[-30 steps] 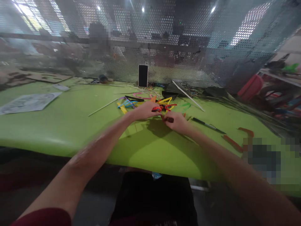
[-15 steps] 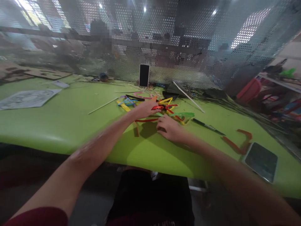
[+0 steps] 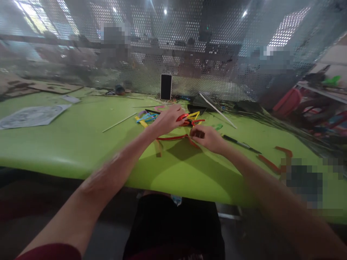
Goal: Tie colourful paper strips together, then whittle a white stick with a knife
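My left hand [image 3: 169,118] is closed around a small glossy red object [image 3: 182,117] above a pile of coloured strips. What kind of object it is does not show clearly. My right hand [image 3: 208,138] has its fingers curled in a pinch at the bent end of a red strip [image 3: 172,138]. That strip runs left along the front of the pile. Blue strips [image 3: 148,117] and yellow strips [image 3: 193,115] lie tangled behind and beside my left hand. A green strip [image 3: 217,126] pokes out beyond my right hand.
On the green table [image 3: 81,144] lie a pen-like black tool [image 3: 241,143], orange strips [image 3: 268,163], a white stick [image 3: 119,122] and a printed sheet [image 3: 34,115]. A phone [image 3: 166,86] stands against the perforated metal screen [image 3: 217,65]. A blurred-out patch covers the right front.
My right hand has moved up and right, now pinching at the red strip's end. My left hand has lifted slightly with the red object. The green strip is now mostly hidden.
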`<control>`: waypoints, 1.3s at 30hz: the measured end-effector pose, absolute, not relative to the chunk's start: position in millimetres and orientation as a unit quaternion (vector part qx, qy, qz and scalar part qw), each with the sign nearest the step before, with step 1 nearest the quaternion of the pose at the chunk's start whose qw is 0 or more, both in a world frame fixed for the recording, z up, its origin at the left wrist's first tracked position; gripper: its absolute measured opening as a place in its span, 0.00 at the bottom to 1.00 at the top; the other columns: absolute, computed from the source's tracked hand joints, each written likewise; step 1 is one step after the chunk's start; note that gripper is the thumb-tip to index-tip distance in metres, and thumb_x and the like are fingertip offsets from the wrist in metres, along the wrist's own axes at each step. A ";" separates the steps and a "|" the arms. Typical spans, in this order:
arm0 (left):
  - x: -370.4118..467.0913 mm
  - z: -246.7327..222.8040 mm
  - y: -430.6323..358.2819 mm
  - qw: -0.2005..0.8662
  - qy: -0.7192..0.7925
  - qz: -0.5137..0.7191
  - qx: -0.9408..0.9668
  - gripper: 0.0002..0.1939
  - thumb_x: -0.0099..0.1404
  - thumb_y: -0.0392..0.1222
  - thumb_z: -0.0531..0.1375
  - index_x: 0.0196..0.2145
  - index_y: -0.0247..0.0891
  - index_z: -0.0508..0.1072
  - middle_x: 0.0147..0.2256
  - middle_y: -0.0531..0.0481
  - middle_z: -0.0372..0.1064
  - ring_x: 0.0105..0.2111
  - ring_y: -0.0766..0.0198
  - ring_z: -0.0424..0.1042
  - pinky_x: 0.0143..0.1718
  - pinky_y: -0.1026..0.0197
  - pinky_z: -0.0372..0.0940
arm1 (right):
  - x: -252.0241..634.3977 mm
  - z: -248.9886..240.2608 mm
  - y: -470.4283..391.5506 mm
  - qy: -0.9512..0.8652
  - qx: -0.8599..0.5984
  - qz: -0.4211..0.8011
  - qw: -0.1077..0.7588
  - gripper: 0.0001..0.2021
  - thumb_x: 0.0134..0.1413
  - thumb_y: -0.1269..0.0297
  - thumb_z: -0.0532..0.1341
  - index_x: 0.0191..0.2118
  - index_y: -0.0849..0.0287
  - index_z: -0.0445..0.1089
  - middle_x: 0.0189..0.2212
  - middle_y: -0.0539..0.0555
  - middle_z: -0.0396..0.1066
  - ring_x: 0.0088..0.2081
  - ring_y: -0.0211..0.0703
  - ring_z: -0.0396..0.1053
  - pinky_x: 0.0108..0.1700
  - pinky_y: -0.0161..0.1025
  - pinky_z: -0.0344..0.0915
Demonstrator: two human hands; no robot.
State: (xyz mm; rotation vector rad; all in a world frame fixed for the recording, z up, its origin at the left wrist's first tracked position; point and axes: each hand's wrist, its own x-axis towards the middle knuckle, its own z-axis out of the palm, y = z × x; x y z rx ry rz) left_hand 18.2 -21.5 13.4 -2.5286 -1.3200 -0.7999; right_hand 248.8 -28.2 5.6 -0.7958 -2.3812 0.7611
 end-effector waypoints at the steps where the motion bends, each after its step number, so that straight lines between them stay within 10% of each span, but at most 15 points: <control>1: 18.0 14.9 -22.8 0.099 -0.439 -0.278 -0.848 0.15 0.74 0.45 0.51 0.37 0.35 0.73 0.40 0.41 0.67 0.43 0.55 0.67 0.46 0.55 0.61 | 248.3 4.6 -28.6 -0.877 -0.291 0.288 0.249 0.03 0.53 0.71 0.61 0.35 0.59 0.70 0.30 0.52 0.73 0.30 0.39 0.67 0.35 0.37 0.63; 21: 20.6 10.7 -28.3 0.068 -0.457 -0.601 -0.652 0.16 0.68 0.57 0.60 0.39 0.41 0.75 0.29 0.52 0.74 0.30 0.66 0.74 0.38 0.62 0.67 | 244.9 -7.3 -19.1 -0.850 -0.308 0.302 0.301 0.06 0.57 0.67 0.61 0.40 0.60 0.72 0.32 0.54 0.74 0.30 0.39 0.67 0.35 0.38 0.65; 28: 30.3 3.7 -15.6 -0.141 -0.428 -0.660 -0.602 0.18 0.66 0.56 0.62 0.38 0.37 0.76 0.21 0.55 0.70 0.23 0.68 0.74 0.28 0.66 0.69 | 247.5 -9.1 -12.2 -0.817 -0.322 0.301 0.372 0.08 0.56 0.63 0.64 0.40 0.58 0.75 0.41 0.56 0.78 0.41 0.45 0.72 0.42 0.42 0.70; 33: 47.5 4.0 -23.1 -0.375 -0.383 -0.662 -0.523 0.15 0.66 0.53 0.62 0.38 0.37 0.72 0.21 0.54 0.72 0.23 0.62 0.77 0.29 0.61 0.73 | 247.3 -2.8 -15.4 -0.691 -0.306 0.524 0.392 0.21 0.56 0.58 0.65 0.55 0.52 0.69 0.51 0.55 0.76 0.37 0.41 0.75 0.33 0.37 0.72; 39: 53.4 1.7 -34.9 -0.545 -0.342 -0.438 -0.628 0.17 0.61 0.47 0.66 0.42 0.35 0.67 0.27 0.48 0.77 0.27 0.59 0.79 0.31 0.57 0.74 | 246.8 -1.8 -15.7 -0.584 -0.307 0.608 0.441 0.15 0.59 0.57 0.64 0.50 0.50 0.71 0.44 0.52 0.77 0.40 0.41 0.75 0.33 0.35 0.72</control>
